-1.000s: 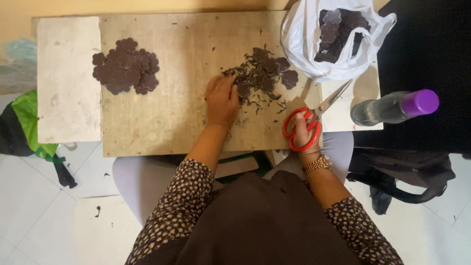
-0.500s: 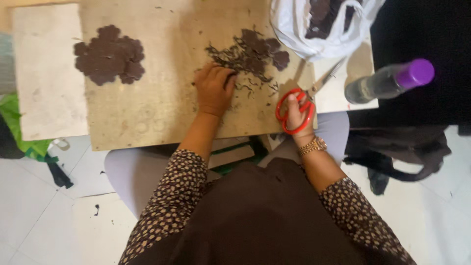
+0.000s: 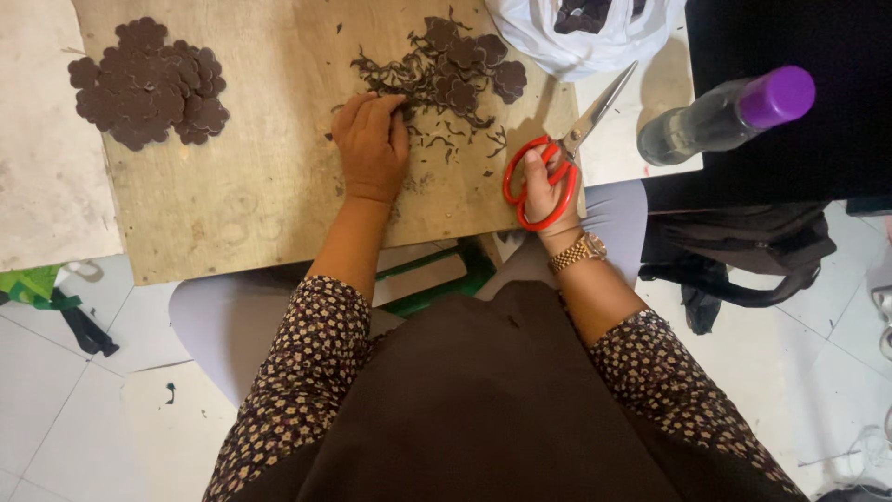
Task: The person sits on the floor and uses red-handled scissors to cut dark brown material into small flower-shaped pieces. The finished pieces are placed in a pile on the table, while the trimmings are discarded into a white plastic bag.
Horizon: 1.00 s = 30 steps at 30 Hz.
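My left hand lies palm down on the wooden board, fingers together at the edge of a heap of dark brown flower-shaped cutouts and thin trimmings. Whether it pinches a piece is hidden under the fingers. My right hand grips red-handled scissors at the board's right edge, blades pointing up and to the right. A second, tidier pile of brown flower cutouts sits at the board's far left.
A white plastic bag with more dark pieces lies at the top right. A clear bottle with a purple cap lies on its side to the right. A black bag rests on the tiled floor; green cloth lies at the left.
The view has shifted closer and downward. My left hand has slid slightly back from the heap of trimmings. My right hand still holds the scissors in the same place.
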Motion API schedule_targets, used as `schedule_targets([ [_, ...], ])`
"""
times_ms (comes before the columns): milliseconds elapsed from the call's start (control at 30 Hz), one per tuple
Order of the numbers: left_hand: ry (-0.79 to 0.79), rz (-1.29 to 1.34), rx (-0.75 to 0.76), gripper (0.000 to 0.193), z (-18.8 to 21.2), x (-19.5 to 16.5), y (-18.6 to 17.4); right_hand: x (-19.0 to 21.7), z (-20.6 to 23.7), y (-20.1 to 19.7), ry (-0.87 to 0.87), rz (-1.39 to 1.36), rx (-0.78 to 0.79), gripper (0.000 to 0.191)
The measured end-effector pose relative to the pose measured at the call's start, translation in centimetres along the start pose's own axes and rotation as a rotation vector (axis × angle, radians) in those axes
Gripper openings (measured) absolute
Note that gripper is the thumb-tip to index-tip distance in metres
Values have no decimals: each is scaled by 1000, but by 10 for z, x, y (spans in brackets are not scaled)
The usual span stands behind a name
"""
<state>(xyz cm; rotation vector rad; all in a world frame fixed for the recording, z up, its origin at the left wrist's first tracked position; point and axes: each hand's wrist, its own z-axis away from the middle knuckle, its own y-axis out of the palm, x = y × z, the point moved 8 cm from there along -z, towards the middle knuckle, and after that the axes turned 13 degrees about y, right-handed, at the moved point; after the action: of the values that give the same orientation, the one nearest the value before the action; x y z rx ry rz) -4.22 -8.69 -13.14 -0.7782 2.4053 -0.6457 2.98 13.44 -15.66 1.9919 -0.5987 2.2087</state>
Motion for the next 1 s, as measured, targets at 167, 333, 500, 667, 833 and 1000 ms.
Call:
schedule_targets([
  [167,-203,169,-62,22,8,9,-5,-17,-2,1,37,-49,27,26],
  [333,-773,690,-132,33,27,35,13,-27,-9,3,111,45,-11,33],
  [500,-688,945,-64,32,-14,30,14,-7,-22,21,148,-242,39,29],
  [667,-656,977,133,30,-76,3,4,73,-61,28,18,-368,138,14],
  [833,-533,1068,118,32,-119,-22,-23,142,-75,18,-115,-252,102,9],
  [1000,-504,1504,-44,42,-117,-51,-40,164,-46,2,-175,-433,58,8],
])
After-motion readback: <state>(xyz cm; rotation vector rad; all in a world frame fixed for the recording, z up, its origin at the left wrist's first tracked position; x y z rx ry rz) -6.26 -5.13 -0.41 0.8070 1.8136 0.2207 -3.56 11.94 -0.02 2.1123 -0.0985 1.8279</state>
